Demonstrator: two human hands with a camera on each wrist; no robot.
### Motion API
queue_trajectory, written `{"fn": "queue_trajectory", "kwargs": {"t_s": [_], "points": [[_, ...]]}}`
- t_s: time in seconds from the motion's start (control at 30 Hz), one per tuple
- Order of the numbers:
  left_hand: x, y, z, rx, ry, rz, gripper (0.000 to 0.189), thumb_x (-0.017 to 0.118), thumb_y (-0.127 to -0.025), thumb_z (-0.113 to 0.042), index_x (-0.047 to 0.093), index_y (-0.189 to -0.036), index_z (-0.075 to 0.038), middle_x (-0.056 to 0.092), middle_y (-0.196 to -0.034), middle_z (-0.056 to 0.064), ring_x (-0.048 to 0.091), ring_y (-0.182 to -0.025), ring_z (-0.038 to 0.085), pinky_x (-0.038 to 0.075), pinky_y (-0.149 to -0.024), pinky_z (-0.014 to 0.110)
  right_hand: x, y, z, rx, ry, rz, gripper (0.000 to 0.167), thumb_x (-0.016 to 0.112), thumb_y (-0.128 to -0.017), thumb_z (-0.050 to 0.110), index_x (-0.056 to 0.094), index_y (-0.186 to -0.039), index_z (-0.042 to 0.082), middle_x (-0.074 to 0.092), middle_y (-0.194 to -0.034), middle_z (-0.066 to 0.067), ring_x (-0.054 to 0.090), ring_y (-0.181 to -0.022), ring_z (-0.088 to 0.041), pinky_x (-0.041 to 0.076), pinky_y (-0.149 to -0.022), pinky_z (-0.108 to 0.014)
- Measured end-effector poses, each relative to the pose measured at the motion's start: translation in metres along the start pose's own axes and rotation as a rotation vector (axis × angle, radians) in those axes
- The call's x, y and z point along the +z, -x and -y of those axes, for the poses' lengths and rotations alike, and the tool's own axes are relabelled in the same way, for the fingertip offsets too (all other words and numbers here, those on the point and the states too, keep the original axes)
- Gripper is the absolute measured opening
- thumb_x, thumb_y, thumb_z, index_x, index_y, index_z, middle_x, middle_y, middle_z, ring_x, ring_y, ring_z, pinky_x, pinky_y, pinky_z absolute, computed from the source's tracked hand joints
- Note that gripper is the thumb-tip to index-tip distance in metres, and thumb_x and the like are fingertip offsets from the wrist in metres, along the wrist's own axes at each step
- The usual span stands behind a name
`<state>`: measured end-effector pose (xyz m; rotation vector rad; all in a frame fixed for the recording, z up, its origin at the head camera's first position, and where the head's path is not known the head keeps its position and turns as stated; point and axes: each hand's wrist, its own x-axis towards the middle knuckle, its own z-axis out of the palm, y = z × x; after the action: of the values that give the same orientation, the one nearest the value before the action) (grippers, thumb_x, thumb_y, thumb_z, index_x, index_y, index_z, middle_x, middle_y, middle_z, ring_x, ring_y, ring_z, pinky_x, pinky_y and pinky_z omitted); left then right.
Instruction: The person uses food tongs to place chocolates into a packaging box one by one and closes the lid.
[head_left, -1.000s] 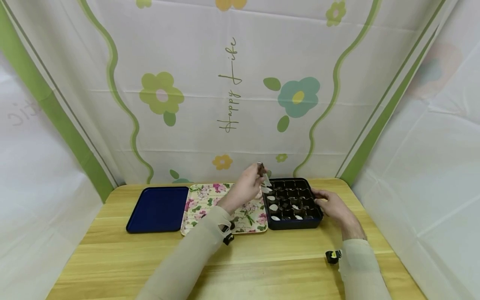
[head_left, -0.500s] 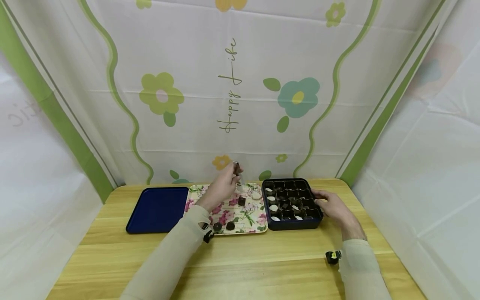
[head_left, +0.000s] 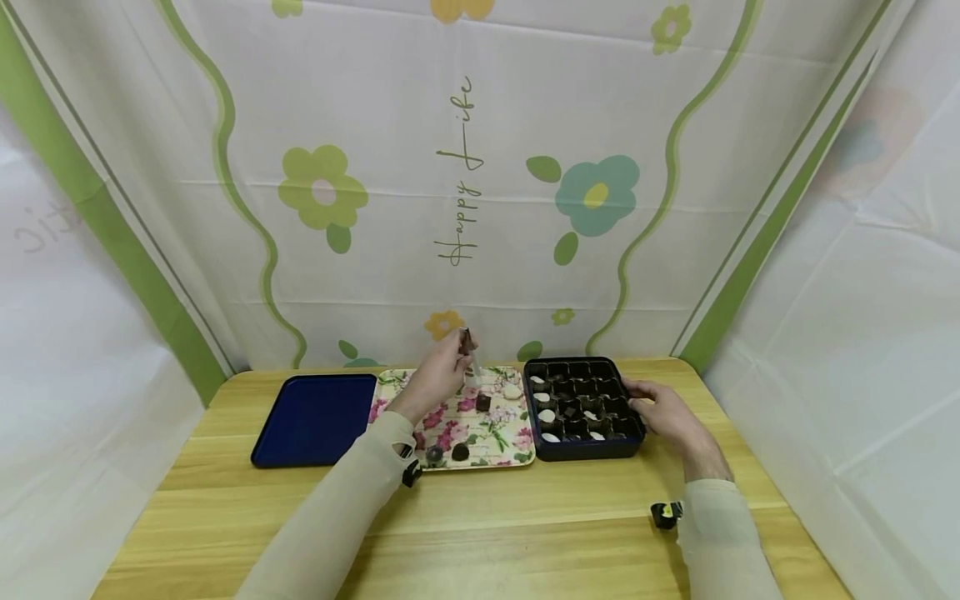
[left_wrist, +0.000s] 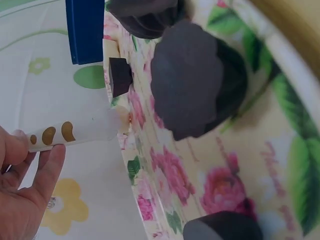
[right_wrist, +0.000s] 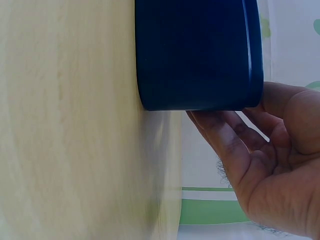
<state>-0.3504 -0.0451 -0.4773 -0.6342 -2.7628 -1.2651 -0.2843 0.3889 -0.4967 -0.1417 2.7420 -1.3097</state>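
Observation:
My left hand (head_left: 442, 372) pinches a pair of small tongs (left_wrist: 85, 131) with a translucent front end and gold oval marks. Their tips point down over the flowered tray (head_left: 498, 450), at a pale piece (left_wrist: 123, 119) near the tray's far side. Dark chocolates (head_left: 461, 452) lie on the tray, one of them square (head_left: 483, 403), and a pale one (head_left: 512, 391) sits to the right. At the right, my right hand (head_left: 663, 406) holds the side of a dark blue box (right_wrist: 200, 55), thumb by the rim and fingers against the wall.
The blue box has dark divided compartments, several with white or dark pieces in them. A flat blue lid (head_left: 315, 421) lies left of the tray. All stand on a wooden table (head_left: 510, 533) in front of a patterned curtain (head_left: 405, 217).
My left hand with the tongs has moved left from the box's edge to over the tray, then slightly further left and lower. The right hand stays at the box.

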Motion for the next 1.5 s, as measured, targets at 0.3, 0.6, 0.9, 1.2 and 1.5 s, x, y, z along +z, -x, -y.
{"fn": "queue_trajectory", "kwargs": {"t_s": [0.3, 0.6, 0.9, 1.2, 1.5], "points": [[-0.004, 0.000, 0.006, -0.109, 0.112, -0.013, 0.026, 0.050, -0.127, -0.012, 0.059, -0.152, -0.011, 0.066, -0.152, 0.016, 0.073, -0.124, 0.031, 0.057, -0.083, 0.039, 0.000, -0.001, 0.001, 0.014, 0.005, 0.002, 0.054, 0.056, -0.122, 0.004, 0.048, -0.173, -0.008, 0.050, -0.170, -0.047, 0.039, -0.052, -0.006, 0.044, -0.054, -0.025], [-0.033, 0.004, 0.009, -0.197, 0.134, 0.083, 0.024, 0.055, -0.125, -0.015, 0.063, -0.140, 0.002, 0.071, -0.121, 0.024, 0.077, -0.099, 0.033, 0.067, -0.087, 0.046, -0.001, 0.000, 0.003, 0.023, 0.017, -0.004, 0.054, 0.055, -0.121, 0.003, 0.047, -0.173, -0.010, 0.054, -0.167, -0.047, 0.040, -0.050, -0.007, 0.044, -0.052, -0.027], [-0.044, 0.007, 0.025, -0.341, 0.291, 0.140, 0.045, 0.051, -0.127, -0.017, 0.047, -0.166, 0.005, 0.062, -0.144, 0.030, 0.077, -0.118, 0.043, 0.065, -0.114, 0.064, -0.001, 0.000, 0.003, 0.020, 0.015, 0.000, 0.054, 0.056, -0.121, 0.004, 0.047, -0.173, -0.008, 0.050, -0.170, -0.048, 0.039, -0.051, -0.006, 0.045, -0.053, -0.026], [-0.051, 0.022, 0.023, -0.101, 0.116, 0.115, 0.019, 0.052, -0.127, -0.015, 0.057, -0.144, -0.007, 0.060, -0.150, 0.025, 0.075, -0.121, 0.042, 0.065, -0.093, 0.047, -0.001, -0.001, 0.001, 0.021, 0.011, 0.002, 0.054, 0.056, -0.122, 0.004, 0.048, -0.173, -0.007, 0.051, -0.168, -0.048, 0.039, -0.052, -0.006, 0.045, -0.054, -0.025], [-0.039, 0.031, 0.022, 0.018, -0.047, 0.149, 0.019, 0.057, -0.125, -0.010, 0.061, -0.143, -0.006, 0.062, -0.143, 0.021, 0.073, -0.114, 0.031, 0.064, -0.089, 0.042, -0.001, 0.001, 0.003, 0.035, -0.008, 0.001, 0.053, 0.055, -0.122, 0.003, 0.048, -0.173, -0.007, 0.048, -0.171, -0.048, 0.039, -0.054, -0.005, 0.045, -0.056, -0.024]]}}
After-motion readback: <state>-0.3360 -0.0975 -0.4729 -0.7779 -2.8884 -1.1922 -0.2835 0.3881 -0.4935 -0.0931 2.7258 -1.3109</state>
